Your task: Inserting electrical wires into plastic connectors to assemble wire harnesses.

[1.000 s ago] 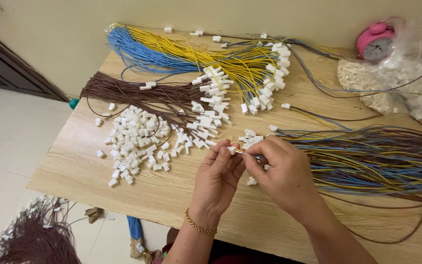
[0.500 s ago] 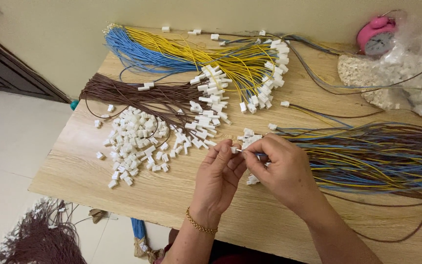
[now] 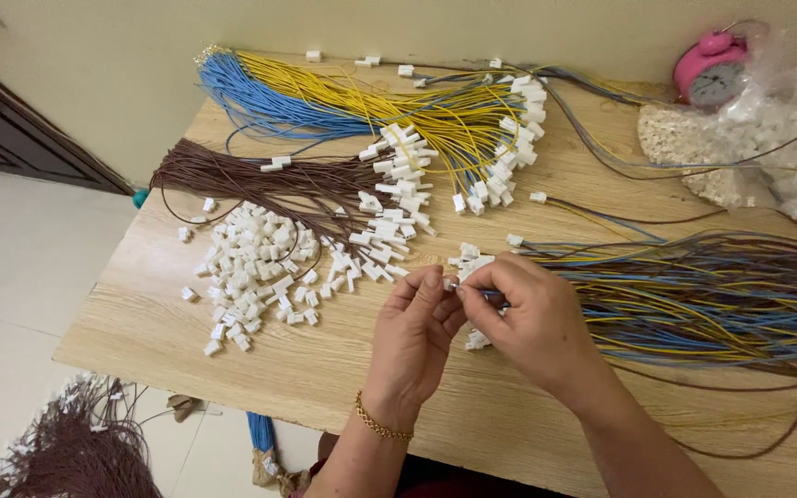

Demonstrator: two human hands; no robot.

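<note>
Clear plastic bag (image 3: pixel 767 138) at the far right of the counter (image 3: pixel 140 314) holds small white and pale pieces, kind unclear; wires drape over it. Pink alarm clock (image 3: pixel 712 69) sits just behind it. Nothing else is contained: loose white connectors (image 3: pixel 255 267) lie in a heap on the bare wood, left of centre.

Your left hand (image 3: pixel 412 337) is raised palm toward you, gold bracelet at the wrist, fingers (image 3: pixel 431 286) narrow and pinched on a small white connector (image 3: pixel 450 284). Your right hand (image 3: pixel 532 318) meets it from the right, fingers curled tight, pinching a thin wire (image 3: pixel 491 293) whose end touches that connector. Both hands hover near the counter's front middle; the connector sits between the two sets of fingertips.

Mixed wire bundle (image 3: pixel 712 295) runs right from your right hand to the frame edge. Brown wires (image 3: pixel 260 180) and the blue and yellow wires (image 3: pixel 343 101) lie further back, ends fitted with white connectors. Open wood lies in front of the connector heap, toward the left front corner. More brown wires on the floor (image 3: pixel 20 277) at lower left.
</note>
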